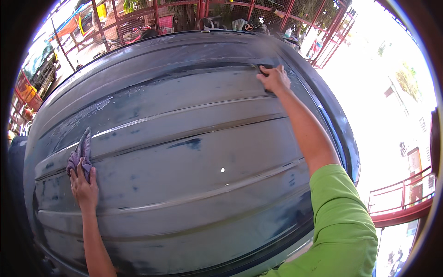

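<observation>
top edge: red metal mesh fence, green foliage behind it | upper left: yellow vehicle, partly hidden by fence bars | left edge: dark vehicle | upper right: red barred panel, standing at an angle | right: overexposed pale ground, yellowish-green plant | lower right: red railing above curved red beam

One fisheye view, worn at the left of the person's head; it faces forward and steeply down over the ridged grey panel, close enough for that to fill most of the round field; the red fence bounds the top; straight edges bow toward the rim.
</observation>
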